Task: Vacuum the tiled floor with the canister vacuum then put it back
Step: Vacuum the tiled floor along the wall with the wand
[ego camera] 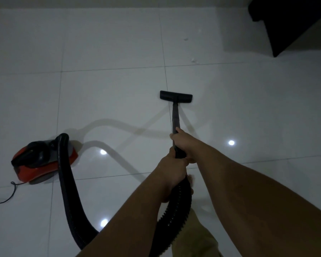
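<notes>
A red and black canister vacuum [43, 160] sits on the white tiled floor [109, 99] at the left. Its black ribbed hose [67, 182] loops down from the canister and back up to the wand [175, 117]. The black floor nozzle [175, 96] rests flat on the tiles ahead of me, across a grout line. My right hand [182, 140] grips the wand higher up. My left hand [171, 173] grips just below it, where the wand meets the hose.
A dark piece of furniture [289, 25] stands at the back right. Small white bits of debris [194, 60] lie on the floor beyond the nozzle. The vacuum's power cord [9, 193] trails off at the left edge. My leg [193, 236] shows below the hose.
</notes>
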